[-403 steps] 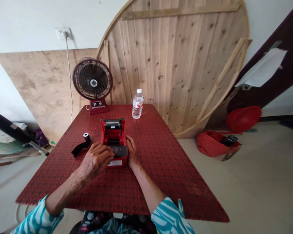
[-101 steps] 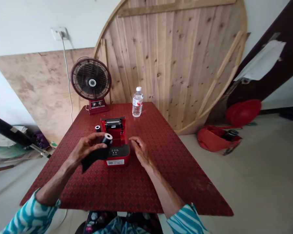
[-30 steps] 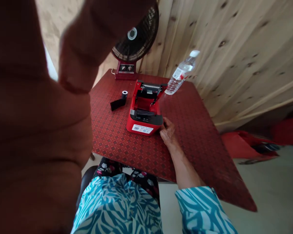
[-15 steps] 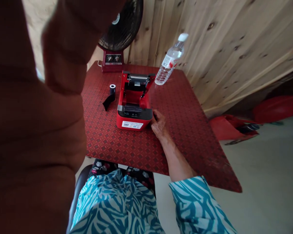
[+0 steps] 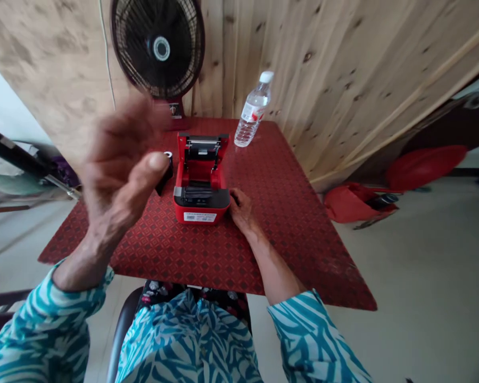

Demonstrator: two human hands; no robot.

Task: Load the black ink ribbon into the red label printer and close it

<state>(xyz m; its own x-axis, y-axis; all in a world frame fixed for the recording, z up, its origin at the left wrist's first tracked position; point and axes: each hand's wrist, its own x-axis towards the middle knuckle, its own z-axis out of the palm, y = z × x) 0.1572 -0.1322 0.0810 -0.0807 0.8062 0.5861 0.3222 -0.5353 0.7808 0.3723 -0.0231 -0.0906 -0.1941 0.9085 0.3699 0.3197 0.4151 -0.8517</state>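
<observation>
A red and black label printer (image 5: 201,215) stands on the table with its lid raised, and a dark strip lies across its front part. My right hand (image 5: 242,211) rests on the table against the printer's right front corner, its fingers curled at that side. My left hand (image 5: 120,159) is lifted in front of the camera, left of the printer. Its thumb stands apart from the bent fingers, which are smeared by motion, and nothing shows between them. Behind the thumb, a small black roll (image 5: 168,166) with a white core is partly hidden.
The table (image 5: 303,239) has a red patterned cover. A water bottle (image 5: 252,116) with a white cap stands behind the printer to the right. At the back left is a fan (image 5: 159,48) by the wooden wall. A red bag-like thing (image 5: 349,205) is beyond the right edge.
My left hand has drawn away from close before the camera and now hangs over the table's left side. The view has shifted so more of the left side shows. My right hand stays at the printer.
</observation>
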